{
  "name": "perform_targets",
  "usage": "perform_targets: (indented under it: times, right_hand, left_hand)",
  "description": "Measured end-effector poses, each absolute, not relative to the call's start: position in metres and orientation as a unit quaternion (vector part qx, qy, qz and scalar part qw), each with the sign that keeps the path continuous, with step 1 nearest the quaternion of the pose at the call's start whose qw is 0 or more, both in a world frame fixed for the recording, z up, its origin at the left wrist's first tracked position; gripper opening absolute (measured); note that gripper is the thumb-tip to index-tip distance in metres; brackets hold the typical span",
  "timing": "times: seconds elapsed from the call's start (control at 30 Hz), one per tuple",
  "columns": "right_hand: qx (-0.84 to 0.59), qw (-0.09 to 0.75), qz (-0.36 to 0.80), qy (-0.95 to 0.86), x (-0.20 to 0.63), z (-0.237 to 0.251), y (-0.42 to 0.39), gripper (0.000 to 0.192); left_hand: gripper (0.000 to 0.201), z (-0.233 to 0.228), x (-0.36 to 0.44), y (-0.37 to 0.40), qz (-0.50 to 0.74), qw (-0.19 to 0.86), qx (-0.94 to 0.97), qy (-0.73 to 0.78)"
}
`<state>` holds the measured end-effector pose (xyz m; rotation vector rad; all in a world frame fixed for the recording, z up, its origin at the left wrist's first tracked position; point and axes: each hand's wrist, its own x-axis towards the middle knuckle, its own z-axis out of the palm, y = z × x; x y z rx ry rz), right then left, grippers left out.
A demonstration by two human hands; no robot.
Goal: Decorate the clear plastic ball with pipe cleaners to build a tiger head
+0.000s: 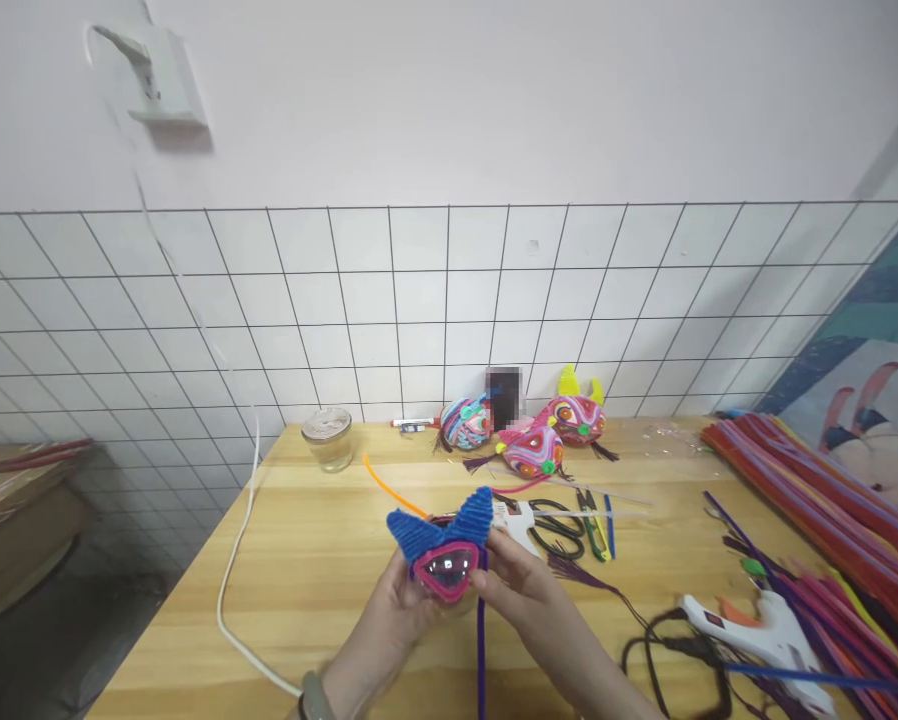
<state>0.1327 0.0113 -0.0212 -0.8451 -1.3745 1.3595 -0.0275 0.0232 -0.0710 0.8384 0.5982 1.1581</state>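
Note:
Between my two hands is a pipe-cleaner animal craft with two ridged blue ears and a pink rim around a shiny clear front. My left hand grips its left side. On the other side, the thumb and fingers of my right hand close around its right edge. A purple pipe cleaner runs down from the craft's right side toward the table's near edge. Behind the left ear lies an orange pipe cleaner. The back of the craft and several fingertips are hidden.
Black scissors and a utility knife lie beyond my right hand. A white glue gun with a black cord is at right, beside bundled pipe cleaners. Colourful wrapped animals and a glass jar stand at the back.

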Motion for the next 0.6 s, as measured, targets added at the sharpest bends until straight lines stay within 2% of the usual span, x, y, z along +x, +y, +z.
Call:
perform_targets:
  times: [0.6]
  right_hand:
    - [-0.349,0.5,0.582,-0.538,0.1309,-0.0281,0.0115,0.04]
  left_hand:
    - [0.059,-0.0712,-0.0243,0.0233,0.553,0.67,0.411,0.275]
